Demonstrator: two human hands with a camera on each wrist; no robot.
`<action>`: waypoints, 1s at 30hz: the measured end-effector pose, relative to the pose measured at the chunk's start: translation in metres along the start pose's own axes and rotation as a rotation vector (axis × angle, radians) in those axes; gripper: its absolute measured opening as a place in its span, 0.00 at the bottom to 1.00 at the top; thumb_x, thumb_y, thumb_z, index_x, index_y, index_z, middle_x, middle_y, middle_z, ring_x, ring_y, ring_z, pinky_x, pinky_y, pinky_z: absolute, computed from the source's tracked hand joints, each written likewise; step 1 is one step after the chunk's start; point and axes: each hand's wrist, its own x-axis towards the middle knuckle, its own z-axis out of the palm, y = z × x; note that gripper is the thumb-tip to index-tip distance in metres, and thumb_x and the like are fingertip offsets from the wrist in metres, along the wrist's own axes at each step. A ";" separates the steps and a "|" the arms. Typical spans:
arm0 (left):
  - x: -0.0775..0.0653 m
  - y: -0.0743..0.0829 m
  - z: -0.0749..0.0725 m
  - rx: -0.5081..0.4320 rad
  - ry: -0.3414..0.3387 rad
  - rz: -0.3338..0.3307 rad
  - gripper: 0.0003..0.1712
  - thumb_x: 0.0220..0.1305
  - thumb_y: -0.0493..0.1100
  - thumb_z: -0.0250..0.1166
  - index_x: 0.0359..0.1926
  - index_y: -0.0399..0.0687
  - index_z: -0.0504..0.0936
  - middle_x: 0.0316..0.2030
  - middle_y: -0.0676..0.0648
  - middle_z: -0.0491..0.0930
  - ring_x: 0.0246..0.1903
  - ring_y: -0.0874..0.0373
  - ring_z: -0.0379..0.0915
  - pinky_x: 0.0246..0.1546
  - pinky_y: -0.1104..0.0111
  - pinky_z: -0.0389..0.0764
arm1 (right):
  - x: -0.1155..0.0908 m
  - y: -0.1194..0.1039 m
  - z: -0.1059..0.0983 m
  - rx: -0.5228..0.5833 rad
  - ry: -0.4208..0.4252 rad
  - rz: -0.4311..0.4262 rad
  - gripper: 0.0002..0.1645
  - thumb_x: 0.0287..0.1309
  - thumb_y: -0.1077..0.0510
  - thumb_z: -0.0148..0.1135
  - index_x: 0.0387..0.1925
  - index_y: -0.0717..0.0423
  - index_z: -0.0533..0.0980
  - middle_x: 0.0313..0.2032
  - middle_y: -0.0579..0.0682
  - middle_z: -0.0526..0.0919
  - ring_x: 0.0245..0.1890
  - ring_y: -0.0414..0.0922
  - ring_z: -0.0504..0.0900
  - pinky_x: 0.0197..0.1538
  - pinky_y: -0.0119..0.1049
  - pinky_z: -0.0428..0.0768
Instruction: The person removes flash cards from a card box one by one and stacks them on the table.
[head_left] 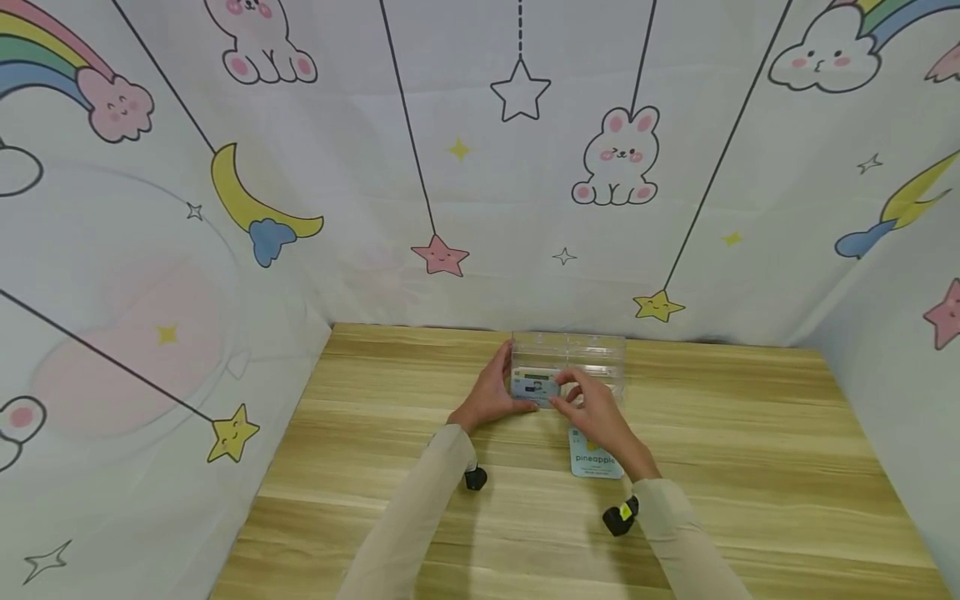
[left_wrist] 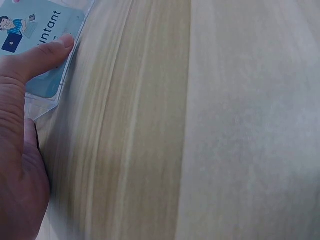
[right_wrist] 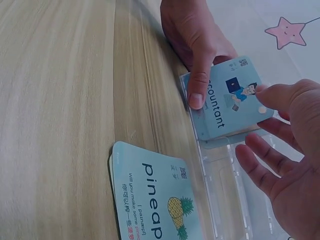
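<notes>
A clear plastic compartment rack [head_left: 624,354] stands near the back of the table, with a stack of blue flash cards in its front left slot. The top one is an accountant card [right_wrist: 220,107], with a drawing of a person and a laptop. My left hand [head_left: 491,392] grips the rack's left side, its thumb [left_wrist: 55,52] lying over the card's lower edge. With thumb and index finger, my right hand [head_left: 596,410] pinches the card's right edge, while the other fingers spread over the rack. Below that hand lies a small stack topped by a pineapple card [right_wrist: 150,195].
The wood-grain table [head_left: 750,467] reaches a white cloth backdrop [head_left: 510,192] printed with stars and rabbits just behind the rack. Cloth walls rise on the left and right too. Black wrist cameras [head_left: 476,477] hang under both cuffs.
</notes>
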 end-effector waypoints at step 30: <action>0.002 0.002 0.001 -0.036 0.020 0.014 0.73 0.44 0.38 0.87 0.82 0.45 0.46 0.78 0.38 0.57 0.76 0.52 0.56 0.74 0.69 0.61 | 0.009 -0.016 -0.002 -0.042 0.094 -0.094 0.19 0.60 0.67 0.74 0.53 0.57 0.83 0.49 0.52 0.85 0.41 0.47 0.80 0.36 0.36 0.86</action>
